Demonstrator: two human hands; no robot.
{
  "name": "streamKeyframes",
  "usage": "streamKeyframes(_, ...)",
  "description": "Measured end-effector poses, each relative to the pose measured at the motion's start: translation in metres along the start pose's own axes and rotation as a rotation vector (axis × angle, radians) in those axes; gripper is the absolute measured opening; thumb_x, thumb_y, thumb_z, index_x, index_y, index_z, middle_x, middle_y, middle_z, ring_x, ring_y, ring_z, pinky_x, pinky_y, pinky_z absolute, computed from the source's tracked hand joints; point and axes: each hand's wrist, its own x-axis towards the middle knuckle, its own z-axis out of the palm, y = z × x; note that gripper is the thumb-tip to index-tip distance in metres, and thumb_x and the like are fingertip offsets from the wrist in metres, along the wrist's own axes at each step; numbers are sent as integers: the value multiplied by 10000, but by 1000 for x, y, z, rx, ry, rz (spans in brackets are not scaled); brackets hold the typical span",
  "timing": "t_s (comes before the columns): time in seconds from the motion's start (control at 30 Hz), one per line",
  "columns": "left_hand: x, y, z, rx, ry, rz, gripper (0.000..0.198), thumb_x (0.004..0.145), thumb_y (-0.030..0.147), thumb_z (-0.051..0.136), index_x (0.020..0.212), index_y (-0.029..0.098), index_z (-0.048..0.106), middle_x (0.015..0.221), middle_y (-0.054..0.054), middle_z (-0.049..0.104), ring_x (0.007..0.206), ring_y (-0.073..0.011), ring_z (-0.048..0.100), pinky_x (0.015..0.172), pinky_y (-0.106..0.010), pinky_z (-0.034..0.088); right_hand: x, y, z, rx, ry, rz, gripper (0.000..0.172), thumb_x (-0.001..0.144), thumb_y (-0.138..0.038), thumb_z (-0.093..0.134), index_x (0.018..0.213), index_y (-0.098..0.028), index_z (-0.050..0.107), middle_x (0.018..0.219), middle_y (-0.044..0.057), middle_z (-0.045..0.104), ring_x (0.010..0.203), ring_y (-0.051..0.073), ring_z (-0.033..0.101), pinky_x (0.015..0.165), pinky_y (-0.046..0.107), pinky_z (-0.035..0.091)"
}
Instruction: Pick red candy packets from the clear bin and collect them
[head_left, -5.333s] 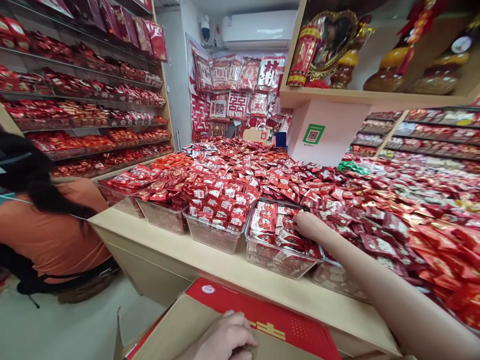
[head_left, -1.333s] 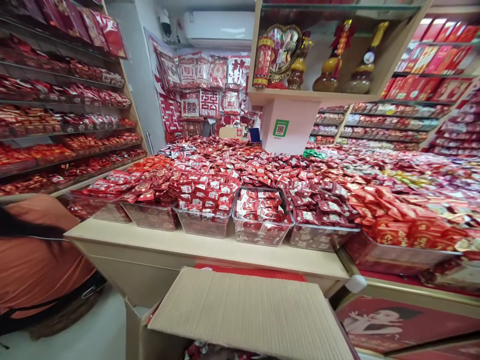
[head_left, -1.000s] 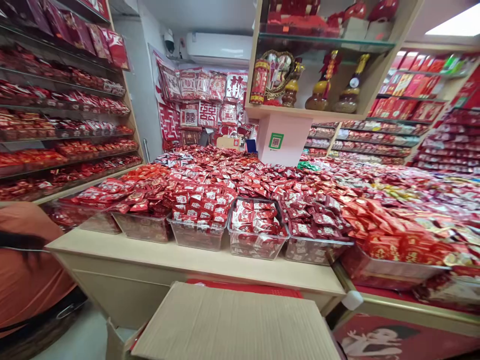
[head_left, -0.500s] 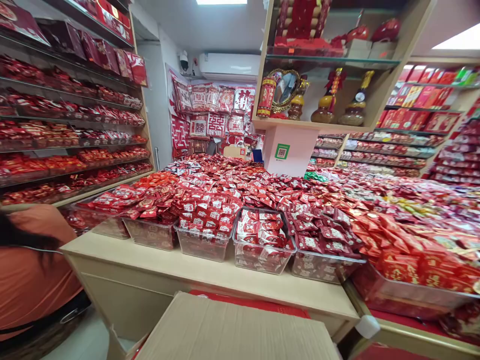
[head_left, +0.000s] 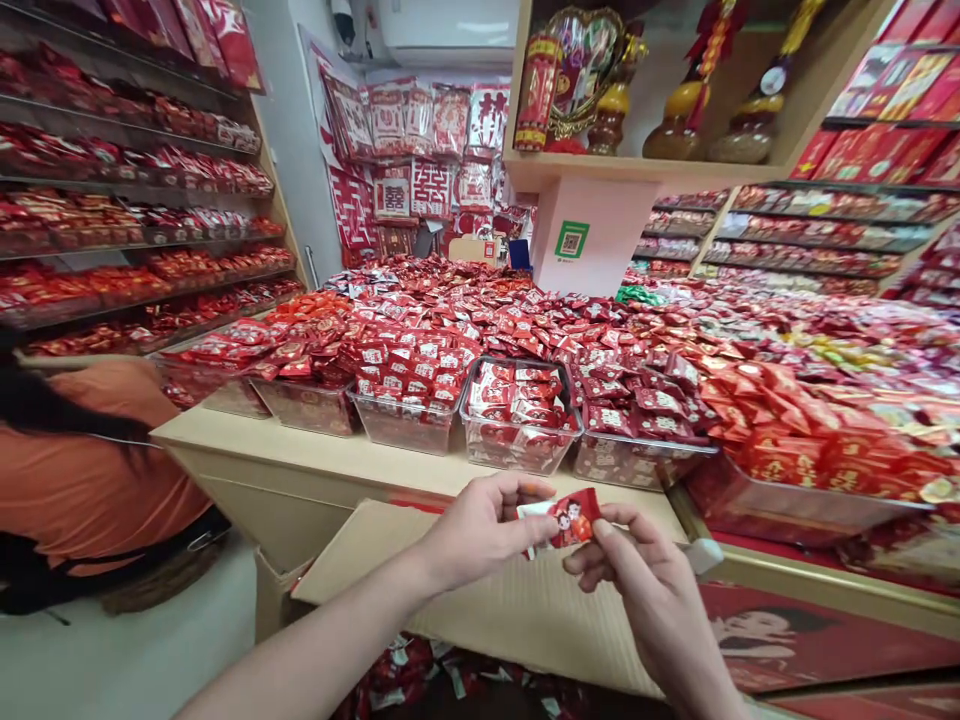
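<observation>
Between my two hands is a small red and white wrapped candy (head_left: 574, 520) with cartoon figures printed on it. My left hand (head_left: 491, 525) pinches its left end between thumb and fingers. My right hand (head_left: 637, 555) grips the right end with thumb and fingertips. Both hands are above a cardboard box flap (head_left: 450, 590), in front of the counter. Under the flap lie more red packets (head_left: 405, 670), partly hidden and in shadow. Nearest beyond the hands stands a clear plastic bin (head_left: 517, 448) filled with similar red and white packets.
A pale wooden counter (head_left: 247, 430) carries several clear bins and a wide heap of red packets (head_left: 480, 300). At the left, a person in an orange top (head_left: 97, 430) bends beside shelves (head_left: 135, 245). A display cabinet (head_left: 645, 175) overhangs the heap.
My hands have come into view with the wrapped candy held between them. The view has tilted down, showing packets under the cardboard flap. More of the person at the left shows.
</observation>
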Motion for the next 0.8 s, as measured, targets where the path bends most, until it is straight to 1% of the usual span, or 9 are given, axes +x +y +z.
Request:
streamKeyframes(0.07, 12, -3, 2, 14, 84, -9, 345, 674, 355, 604, 926, 122, 570, 778, -68, 612, 614, -107, 540, 533, -218, 418, 9, 0, 7, 41, -19, 24, 280, 723, -375, 544, 893, -161, 485, 575, 29, 608, 520, 142, 549, 475, 252, 426)
streamKeyframes(0.17, 20, -7, 1, -7, 180, -2, 313, 638, 331, 640, 859, 119, 576, 766, -54, 620, 626, -106, 551, 579, -232, 433, 20, 3, 9, 78, -51, 7, 302, 715, -363, 559, 948, -179, 504, 756, 39, 608, 608, 130, 538, 526, 253, 437)
streamKeyframes(0.27, 28, -10, 3, -61, 202, -15, 309, 589, 304, 679, 815, 127, 565, 727, -28, 620, 612, -103, 557, 585, -232, 440, 30, 8, 7, 8, -57, -38, 211, 707, -357, 572, 828, -185, 558, 732, 4, 574, 580, 95, 486, 553, 229, 413)
streamKeyframes(0.4, 35, -19, 6, -41, 164, -89, 304, 584, 315, 675, 786, 110, 574, 613, -4, 588, 493, -69, 498, 492, -201, 403, 36, 11, -4, -116, -35, -52, 214, 690, -366, 583, 618, -167, 550, 572, -22, 504, 554, 93, 444, 522, 202, 368)
streamKeyframes(0.5, 36, -26, 4, 82, 15, -178, 317, 601, 325, 657, 816, 101, 591, 607, -13, 587, 501, -77, 497, 484, -197, 390, 34, 11, -15, -163, -125, 24, 217, 657, -371, 608, 625, -160, 568, 609, 2, 555, 589, 117, 481, 546, 217, 389)
streamKeyframes(0.57, 41, -27, -2, 234, -118, -191, 315, 644, 333, 616, 870, 114, 593, 654, -25, 611, 537, -97, 522, 495, -203, 396, 31, 13, -21, -186, -142, 61, 218, 641, -374, 619, 641, -159, 581, 597, 4, 567, 572, 116, 487, 533, 212, 388)
streamKeyframes(0.63, 55, -20, -11, 483, -185, -58, 274, 719, 319, 535, 925, 146, 589, 756, -33, 633, 638, -121, 556, 567, -222, 419, 29, 19, -27, -199, -85, 68, 235, 628, -390, 624, 621, -160, 579, 566, 1, 564, 536, 109, 477, 502, 202, 377)
streamKeyframes(0.73, 101, 1, -32, 1014, -111, 315, 225, 783, 231, 440, 935, 175, 597, 902, -35, 620, 841, -139, 540, 759, -251, 399, 27, 33, -35, -163, 54, 72, 269, 589, -422, 642, 599, -162, 578, 563, 11, 569, 532, 119, 486, 492, 207, 388)
streamKeyframes(0.8, 145, 14, -48, 1338, -11, 374, 223, 802, 202, 411, 912, 174, 602, 918, -31, 614, 874, -131, 526, 806, -246, 381, 26, 42, -38, -108, 146, 92, 292, 556, -438, 660, 615, -161, 590, 554, 14, 570, 510, 119, 483, 469, 207, 388)
